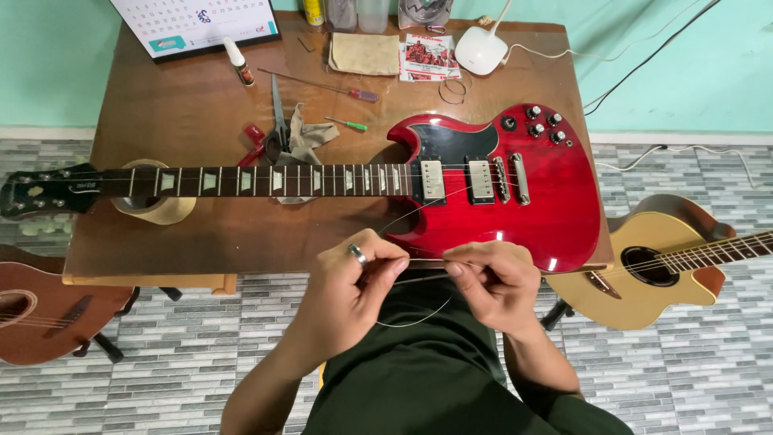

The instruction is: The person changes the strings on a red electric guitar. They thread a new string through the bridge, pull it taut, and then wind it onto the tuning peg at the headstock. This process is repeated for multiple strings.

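Observation:
A red electric guitar [555,193] lies flat across a brown wooden table [193,234], its dark neck [241,180] pointing left. My left hand [358,286], with a ring on one finger, and my right hand [491,282] are pinched together just below the table's front edge. Between them they hold a thin guitar string [419,322] that loops down over my lap and curves up toward the guitar body.
A roll of tape [161,211] props the neck. Scissors [278,121], two screwdrivers, a small bottle, a cloth, a string packet, a white lamp base [481,50] and a calendar sit behind. Acoustic guitars stand at the left [40,310] and right [652,262] on the tiled floor.

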